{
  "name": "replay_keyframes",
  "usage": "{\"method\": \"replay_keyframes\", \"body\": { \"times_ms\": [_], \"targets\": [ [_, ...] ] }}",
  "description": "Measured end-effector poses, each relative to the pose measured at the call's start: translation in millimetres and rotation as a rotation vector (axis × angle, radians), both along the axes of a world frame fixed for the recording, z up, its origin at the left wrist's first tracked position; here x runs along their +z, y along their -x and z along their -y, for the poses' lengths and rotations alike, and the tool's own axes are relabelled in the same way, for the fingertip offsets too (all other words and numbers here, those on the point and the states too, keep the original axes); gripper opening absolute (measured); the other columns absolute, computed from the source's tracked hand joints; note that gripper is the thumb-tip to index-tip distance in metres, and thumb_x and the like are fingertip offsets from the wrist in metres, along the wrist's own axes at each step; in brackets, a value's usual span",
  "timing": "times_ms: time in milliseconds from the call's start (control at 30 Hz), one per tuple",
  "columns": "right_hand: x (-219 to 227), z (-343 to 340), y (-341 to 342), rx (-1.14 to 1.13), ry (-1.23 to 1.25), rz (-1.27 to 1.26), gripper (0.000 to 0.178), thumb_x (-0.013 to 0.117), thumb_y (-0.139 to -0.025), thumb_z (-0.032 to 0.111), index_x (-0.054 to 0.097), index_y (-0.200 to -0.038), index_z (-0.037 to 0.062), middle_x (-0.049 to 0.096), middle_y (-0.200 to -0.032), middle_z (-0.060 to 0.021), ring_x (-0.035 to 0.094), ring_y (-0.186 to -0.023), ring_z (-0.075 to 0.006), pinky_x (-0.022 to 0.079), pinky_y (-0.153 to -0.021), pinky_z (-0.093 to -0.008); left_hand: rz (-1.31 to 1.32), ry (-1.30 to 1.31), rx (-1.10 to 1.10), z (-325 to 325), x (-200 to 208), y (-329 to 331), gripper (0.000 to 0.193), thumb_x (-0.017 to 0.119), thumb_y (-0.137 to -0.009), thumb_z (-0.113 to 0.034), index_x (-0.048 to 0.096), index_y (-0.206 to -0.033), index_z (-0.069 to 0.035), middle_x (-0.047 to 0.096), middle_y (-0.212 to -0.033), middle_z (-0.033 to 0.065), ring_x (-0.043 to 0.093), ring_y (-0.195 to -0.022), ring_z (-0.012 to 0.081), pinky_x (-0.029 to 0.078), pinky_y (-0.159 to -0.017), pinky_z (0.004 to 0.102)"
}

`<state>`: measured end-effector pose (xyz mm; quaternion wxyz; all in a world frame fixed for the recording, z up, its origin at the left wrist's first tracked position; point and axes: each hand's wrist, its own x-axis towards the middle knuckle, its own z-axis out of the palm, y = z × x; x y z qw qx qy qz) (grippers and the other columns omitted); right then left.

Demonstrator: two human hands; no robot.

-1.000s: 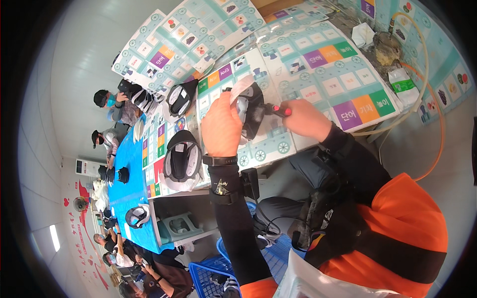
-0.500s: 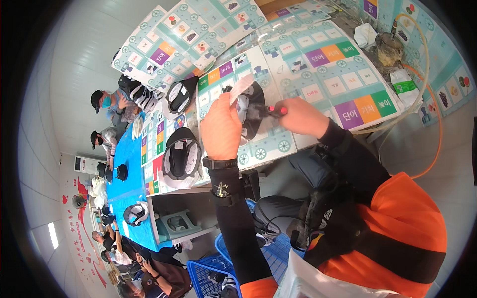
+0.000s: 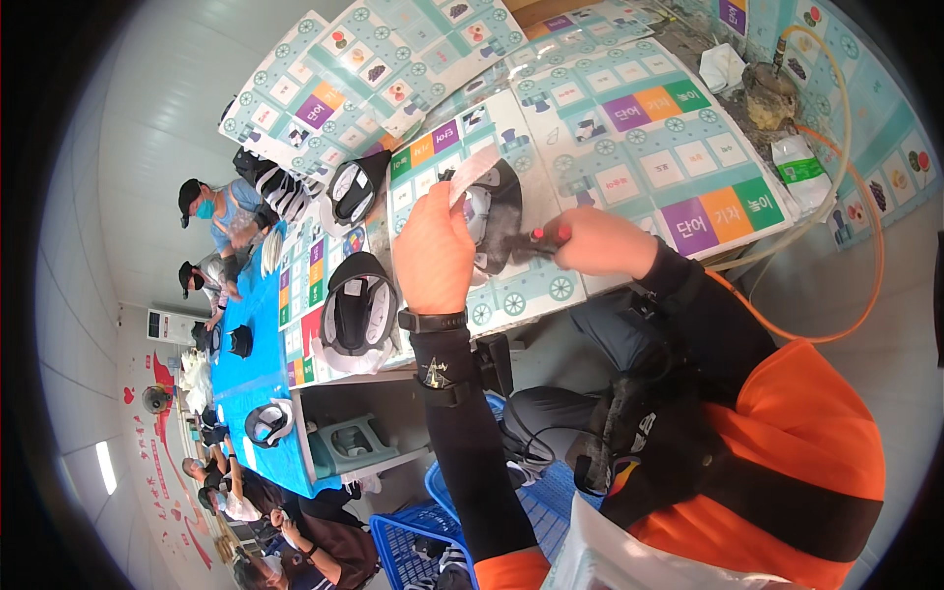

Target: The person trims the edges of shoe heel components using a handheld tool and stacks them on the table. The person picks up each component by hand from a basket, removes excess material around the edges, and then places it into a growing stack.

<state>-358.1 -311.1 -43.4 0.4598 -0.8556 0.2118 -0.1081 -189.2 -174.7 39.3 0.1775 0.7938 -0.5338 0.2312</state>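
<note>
A dark cap (image 3: 505, 208) with a greyish inside is held over the patterned sheets on the table. My left hand (image 3: 433, 254) is closed on its near left edge, where a pale strip (image 3: 477, 171) sticks up. My right hand (image 3: 605, 244) is wrapped around a black-and-red hand tool (image 3: 543, 239), whose dark end points at the cap's right side. Blur hides what kind of tool it is, and I cannot tell if it touches the cap. Left of my left hand lies a dark cap with white lining (image 3: 359, 307); a similar cap (image 3: 356, 192) sits farther back.
Orange and yellowish hoses (image 3: 870, 270) loop at the right, near a green-and-white packet (image 3: 801, 172). Blue baskets (image 3: 398, 539) stand below the table. Along a blue-covered table (image 3: 256, 369) at the left, several people work. A grey plastic stool (image 3: 354, 442) sits under the table.
My right hand and the tool have shifted slightly right and down along the cap. The orange hose has swung lower and farther out. My left hand keeps its grip almost unmoved.
</note>
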Motion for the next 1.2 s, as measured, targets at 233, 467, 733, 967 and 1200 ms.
{"method": "replay_keyframes", "body": {
  "times_ms": [233, 467, 733, 967, 1200],
  "targets": [
    [2, 1, -1, -0.246, 0.084, 0.151, 0.020, 0.060, -0.080, 0.010, 0.070, -0.094, -0.0009, 0.068, -0.085, -0.0279, 0.064, -0.088, -0.0503, 0.051, -0.076, -0.0539, -0.019, -0.037, 0.029, 5, 1, 2, 0.024, 0.066, -0.096, -0.015, 0.066, -0.119, -0.008, 0.073, -0.103, 0.0165, 0.071, -0.091, 0.0405, 0.056, -0.076, 0.0502],
    [7, 7, 2, -0.210, 0.137, 0.173, 0.020, 0.060, -0.081, 0.010, 0.071, -0.095, 0.0004, 0.067, -0.084, -0.0283, 0.064, -0.088, -0.0509, 0.050, -0.076, -0.0554, -0.086, 0.010, 0.017, 8, 3, 5, 0.025, 0.067, -0.101, -0.023, 0.070, -0.118, -0.005, 0.073, -0.097, 0.0240, 0.070, -0.092, 0.0459, 0.054, -0.078, 0.0530],
    [10, 8, 8, -0.324, 0.170, 0.237, 0.015, 0.062, -0.082, 0.010, 0.067, -0.091, -0.0008, 0.066, -0.083, -0.0274, 0.063, -0.087, -0.0515, 0.049, -0.076, -0.0559, -0.104, 0.010, 0.021, 4, 3, 8, 0.024, 0.066, -0.101, -0.022, 0.070, -0.118, -0.006, 0.073, -0.099, 0.0240, 0.069, -0.093, 0.0459, 0.054, -0.078, 0.0530],
    [1, 13, 14, -0.182, 0.152, 0.064, 0.019, 0.062, -0.082, 0.011, 0.070, -0.096, 0.0002, 0.067, -0.085, -0.0285, 0.063, -0.089, -0.0512, 0.049, -0.075, -0.0556, -0.100, 0.020, 0.016, 13, 1, 11, 0.025, 0.068, -0.100, -0.020, 0.071, -0.120, -0.006, 0.074, -0.100, 0.0230, 0.070, -0.093, 0.0453, 0.055, -0.079, 0.0516],
    [-16, 34, 23, -0.046, 0.005, 0.188, 0.039, 0.072, -0.087, 0.011, 0.068, -0.122, -0.0046, 0.076, -0.101, -0.0172, 0.070, -0.084, -0.0253, 0.056, -0.080, -0.0401, -0.122, 0.315, 0.081, -57, -11, -8, 0.024, 0.071, -0.096, -0.015, 0.073, -0.117, -0.005, 0.074, -0.105, 0.0227, 0.072, -0.094, 0.0444, 0.058, -0.079, 0.0505]
  ]
}}
